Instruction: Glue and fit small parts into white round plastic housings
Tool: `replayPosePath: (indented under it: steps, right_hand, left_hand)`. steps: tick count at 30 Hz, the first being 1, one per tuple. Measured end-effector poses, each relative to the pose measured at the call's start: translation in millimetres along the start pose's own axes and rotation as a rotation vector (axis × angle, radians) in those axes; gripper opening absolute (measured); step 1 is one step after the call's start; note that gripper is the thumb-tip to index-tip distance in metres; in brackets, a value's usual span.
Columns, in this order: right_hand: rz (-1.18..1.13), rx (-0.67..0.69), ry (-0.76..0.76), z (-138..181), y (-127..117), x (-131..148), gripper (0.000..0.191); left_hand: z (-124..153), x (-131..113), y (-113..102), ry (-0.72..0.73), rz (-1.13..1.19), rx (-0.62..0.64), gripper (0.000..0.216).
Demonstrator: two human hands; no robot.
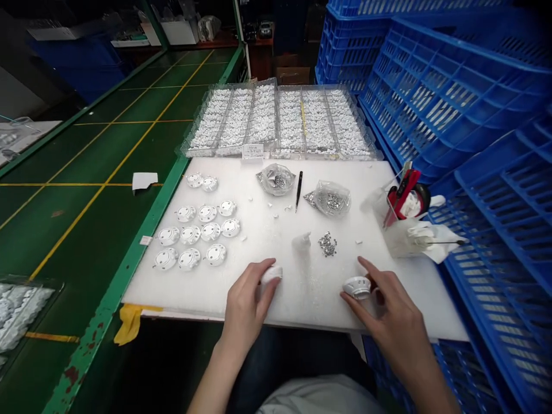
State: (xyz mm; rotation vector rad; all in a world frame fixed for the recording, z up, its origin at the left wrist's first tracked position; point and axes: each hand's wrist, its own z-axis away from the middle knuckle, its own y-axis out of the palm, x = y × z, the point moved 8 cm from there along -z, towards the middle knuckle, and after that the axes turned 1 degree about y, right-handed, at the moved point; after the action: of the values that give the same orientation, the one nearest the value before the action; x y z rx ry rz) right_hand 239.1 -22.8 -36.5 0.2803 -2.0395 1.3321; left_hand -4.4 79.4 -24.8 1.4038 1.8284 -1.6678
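My left hand [250, 302] rests on the white foam board [302, 172], its fingers pinched on a small white plastic part [271, 273]. My right hand [388, 310] holds a round white plastic housing [357, 286] between thumb and fingers near the board's front edge. Between the hands and a little farther back stand a small white piece [302, 241] and a heap of tiny metal parts [328, 244]. Several finished round white housings [198, 233] lie in rows at the board's left.
Two clear bags of small metal parts [278, 178] [332, 198] flank black tweezers [299, 190]. Clear trays of white parts [280, 121] sit at the back. A cup with red tools [403, 201] stands right. Blue crates [466, 98] wall the right; green floor lies left.
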Motion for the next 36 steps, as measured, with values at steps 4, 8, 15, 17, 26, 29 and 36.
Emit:
replayPosePath:
  steps: [4, 8, 15, 17, 26, 29, 36]
  right_hand:
    - [0.046, -0.02, -0.122, -2, -2, 1, 0.036]
    - [0.094, -0.04, -0.149, -6, 4, 9, 0.036]
    - [0.126, -0.217, -0.124, -5, 0, 8, 0.053]
    - [0.077, -0.282, -0.154, 0, -5, 10, 0.051]
    - [0.087, -0.437, -0.39, 19, -18, 32, 0.051]
    - [0.089, -0.426, -0.374, 18, -17, 30, 0.046]
    - [0.13, -0.415, -0.288, 19, -14, 21, 0.025]
  left_hand:
    - [2, 2, -5, -0.033, -0.051, -0.088, 0.02]
    - [1, -1, -8, -0.014, -0.084, -0.121, 0.021]
    - [-6, -2, 3, 0.044, -0.246, -0.025, 0.042]
    - [-5, -1, 4, 0.045, -0.249, -0.018, 0.04]
    - [-5, -8, 6, 0.033, -0.192, 0.108, 0.064]
    - [-5, -4, 5, -0.006, -0.228, 0.082, 0.063]
    - [-8, -4, 7, 0.006, -0.302, 0.006, 0.057]
